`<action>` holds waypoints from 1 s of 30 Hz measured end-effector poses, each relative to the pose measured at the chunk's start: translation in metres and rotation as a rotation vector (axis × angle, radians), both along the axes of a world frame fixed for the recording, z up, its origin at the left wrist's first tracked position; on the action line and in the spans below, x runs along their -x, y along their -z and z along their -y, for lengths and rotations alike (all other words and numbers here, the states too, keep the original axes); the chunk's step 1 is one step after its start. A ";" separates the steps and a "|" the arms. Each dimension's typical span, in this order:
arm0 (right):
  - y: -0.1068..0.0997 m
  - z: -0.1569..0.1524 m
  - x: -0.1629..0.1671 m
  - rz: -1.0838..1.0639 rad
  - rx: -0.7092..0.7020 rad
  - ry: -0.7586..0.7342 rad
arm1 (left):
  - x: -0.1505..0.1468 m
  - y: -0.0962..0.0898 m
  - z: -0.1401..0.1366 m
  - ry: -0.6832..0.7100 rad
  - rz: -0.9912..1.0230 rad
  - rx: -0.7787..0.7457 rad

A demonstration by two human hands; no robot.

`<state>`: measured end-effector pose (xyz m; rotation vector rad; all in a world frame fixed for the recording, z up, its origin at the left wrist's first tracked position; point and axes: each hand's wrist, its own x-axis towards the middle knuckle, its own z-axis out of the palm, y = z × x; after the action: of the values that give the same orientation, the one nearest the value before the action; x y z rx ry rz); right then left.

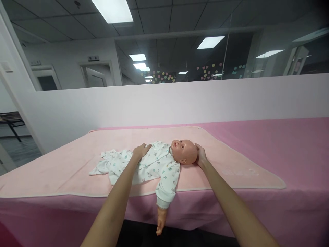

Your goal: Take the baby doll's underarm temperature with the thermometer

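A baby doll [154, 171] in a white patterned outfit lies on its back across a peach blanket [77, 154], head to the right. My right hand [201, 156] cups the back of the doll's bald head [189, 152]; some of its fingers are hidden behind or under the head. On the outfit's front, around the belly, rests my left hand [141, 151], fingers laid over the cloth. One doll arm hangs past the table's front edge, its bare hand [160, 223] pointing down. The trouser legs [108, 164] stretch to the left, and no feet show.
A pink cloth [295, 154] covers the table under the blanket and drapes down its front. Behind stands a low white wall [180, 103] with glass panes above it, bearing heart-shaped stickers [161, 76]. At the far left, a dark table [11, 120] shows through an opening.
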<state>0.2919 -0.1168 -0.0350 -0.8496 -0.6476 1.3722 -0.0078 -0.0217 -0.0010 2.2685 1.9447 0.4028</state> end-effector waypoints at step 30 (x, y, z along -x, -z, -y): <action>0.008 -0.005 -0.001 -0.021 -0.040 -0.014 | -0.001 0.000 0.004 -0.010 0.021 -0.003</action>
<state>0.2928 -0.1116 -0.0430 -0.7991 -0.6640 1.3745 -0.0071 -0.0259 -0.0009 2.2481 1.9480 0.4292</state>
